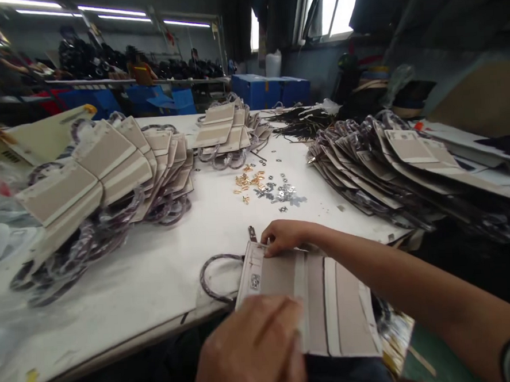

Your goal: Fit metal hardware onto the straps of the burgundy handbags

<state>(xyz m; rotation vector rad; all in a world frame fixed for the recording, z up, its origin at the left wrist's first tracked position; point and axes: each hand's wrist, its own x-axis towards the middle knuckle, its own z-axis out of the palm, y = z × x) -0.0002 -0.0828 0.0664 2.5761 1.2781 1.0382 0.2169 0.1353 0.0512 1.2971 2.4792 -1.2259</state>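
A flat beige and grey bag panel (pixel 326 302) with pale stripes lies over the near edge of the white table (pixel 156 277). A dark loop handle (pixel 211 277) sticks out at its left end. My left hand (pixel 251 352) grips the panel's near left corner, fingers closed over it. My right hand (pixel 283 235) reaches in from the right, its fingers curled on the panel's far edge. A small metal clasp (pixel 252 233) sits just beyond those fingers. A small fitting (pixel 255 281) shows on the panel's left end.
Fanned stacks of similar panels lie at the left (pixel 106 165), the back (pixel 225 129) and the right (pixel 387 160). Loose gold fittings (pixel 250 182) and silver fittings (pixel 281 194) are scattered mid-table. Black cords (pixel 302 122) and blue crates (pixel 270 89) are behind. Another person (pixel 139 68) stands far back.
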